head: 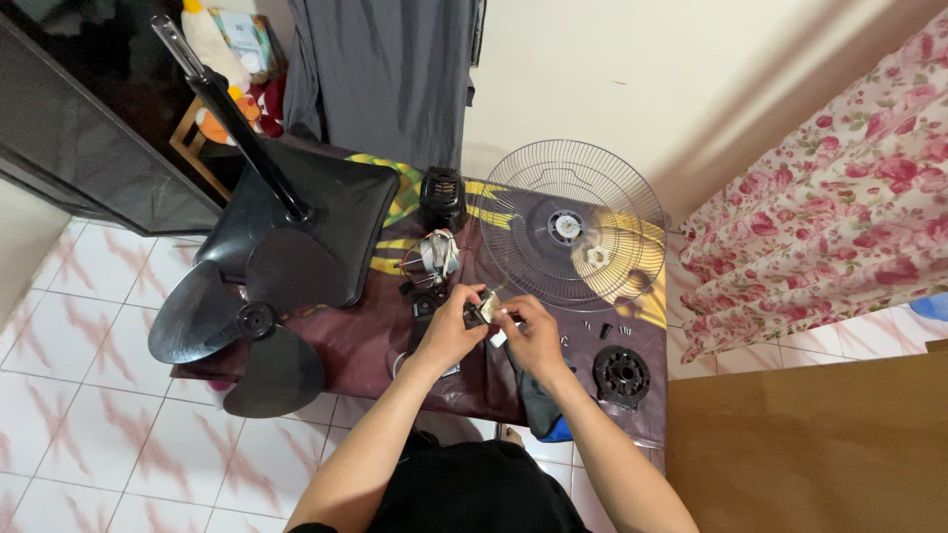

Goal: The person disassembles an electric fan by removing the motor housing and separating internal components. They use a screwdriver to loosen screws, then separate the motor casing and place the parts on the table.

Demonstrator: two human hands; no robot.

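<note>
The wire fan guard (571, 225) lies on the counter (375, 336). Left of the guard rests the black fan blade (242, 331), and the motor (436, 257) lies between them. Just below the guard, the left hand (449, 331) and right hand (533, 336) both grip one small part (488, 308).

A small dark part (486, 310), perhaps a switch, sits pinched above the cloth.
</note>
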